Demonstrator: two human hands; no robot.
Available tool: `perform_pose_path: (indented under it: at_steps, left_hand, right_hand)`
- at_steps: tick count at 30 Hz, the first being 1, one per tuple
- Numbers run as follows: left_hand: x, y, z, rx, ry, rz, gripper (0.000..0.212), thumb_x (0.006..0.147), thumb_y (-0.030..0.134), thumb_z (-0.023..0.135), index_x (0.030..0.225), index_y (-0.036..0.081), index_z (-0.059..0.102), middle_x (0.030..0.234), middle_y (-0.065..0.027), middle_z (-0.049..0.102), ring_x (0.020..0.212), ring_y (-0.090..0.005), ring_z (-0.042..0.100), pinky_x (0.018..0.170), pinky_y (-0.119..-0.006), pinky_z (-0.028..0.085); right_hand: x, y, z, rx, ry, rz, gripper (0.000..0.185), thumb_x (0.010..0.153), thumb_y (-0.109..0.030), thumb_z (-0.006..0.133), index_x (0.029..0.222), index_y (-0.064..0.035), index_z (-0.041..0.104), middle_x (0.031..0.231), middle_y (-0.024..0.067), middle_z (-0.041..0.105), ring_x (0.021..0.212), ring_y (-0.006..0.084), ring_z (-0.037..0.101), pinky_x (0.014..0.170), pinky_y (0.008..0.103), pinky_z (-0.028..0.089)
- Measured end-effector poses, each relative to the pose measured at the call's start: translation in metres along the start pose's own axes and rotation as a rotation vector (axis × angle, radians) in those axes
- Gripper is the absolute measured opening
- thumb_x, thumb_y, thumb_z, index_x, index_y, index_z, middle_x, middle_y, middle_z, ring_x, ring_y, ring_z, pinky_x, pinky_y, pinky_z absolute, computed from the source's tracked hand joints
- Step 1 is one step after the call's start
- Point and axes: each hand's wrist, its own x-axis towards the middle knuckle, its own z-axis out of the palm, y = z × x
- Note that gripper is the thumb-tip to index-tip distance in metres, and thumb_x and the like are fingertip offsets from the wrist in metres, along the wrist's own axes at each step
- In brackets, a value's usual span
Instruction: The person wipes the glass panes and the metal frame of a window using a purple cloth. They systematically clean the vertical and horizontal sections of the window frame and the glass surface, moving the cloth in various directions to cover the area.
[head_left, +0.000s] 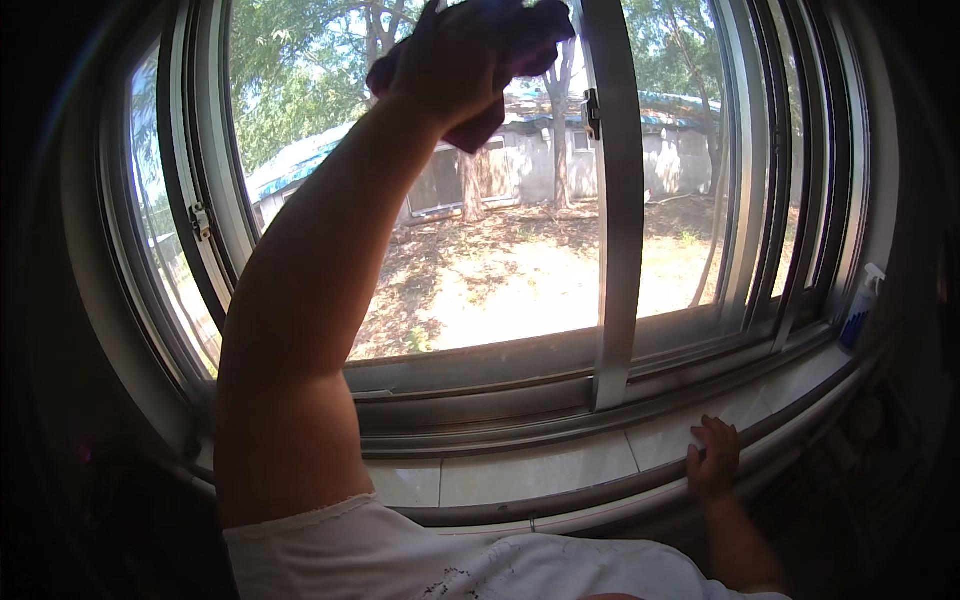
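High at the top of the view, my left hand is raised in front of the sliding window's glass, closed on a dark reddish cloth. Folds of the cloth stick out on both sides of the hand; whether it touches the glass cannot be told. My right hand is lower right, resting at the dark rail along the tiled windowsill, its fingers bent and slightly apart over the tiles. Nothing is seen in it.
A spray bottle with blue in its lower part stands at the sill's right end. An upright metal window frame bears a latch; another latch is at the left. A pale pipe runs below the rail. Outside are trees and a building.
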Motion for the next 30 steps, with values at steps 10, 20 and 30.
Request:
perform_pose_path:
  at_steps: [10,20,30]
  left_hand:
    - [0.060,-0.010,0.061,0.345,-0.036,-0.221,0.044,0.103,0.033,0.052,0.142,0.014,0.055,0.140,-0.0072,0.058,0.136,-0.0267,0.051,0.113,-0.045,0.042]
    - [-0.080,0.138,0.003,-0.176,-0.113,-0.276,0.060,0.089,0.011,0.065,0.148,0.009,0.053,0.132,-0.0165,0.063,0.125,-0.0360,0.058,0.111,-0.055,0.040]
    - [-0.250,0.279,-0.047,-0.737,-0.330,-0.112,0.039,0.091,0.017,0.068,0.129,0.013,0.066,0.127,-0.0117,0.067,0.121,-0.0300,0.064,0.105,-0.046,0.049]
  right_hand:
    - [0.003,-0.008,-0.004,-0.005,-0.037,0.001,0.034,0.087,-0.026,0.064,0.115,-0.0075,0.065,0.128,0.0196,0.063,0.124,0.0427,0.056,0.113,0.0600,0.035]
    - [0.000,-0.013,0.000,-0.009,-0.026,0.039,0.033,0.088,-0.024,0.062,0.115,-0.0069,0.067,0.130,0.0192,0.063,0.129,0.0421,0.054,0.117,0.0599,0.033]
    - [0.003,-0.003,0.003,0.001,-0.075,0.069,0.035,0.083,-0.022,0.066,0.115,-0.0082,0.068,0.132,0.0180,0.063,0.130,0.0418,0.054,0.117,0.0600,0.032]
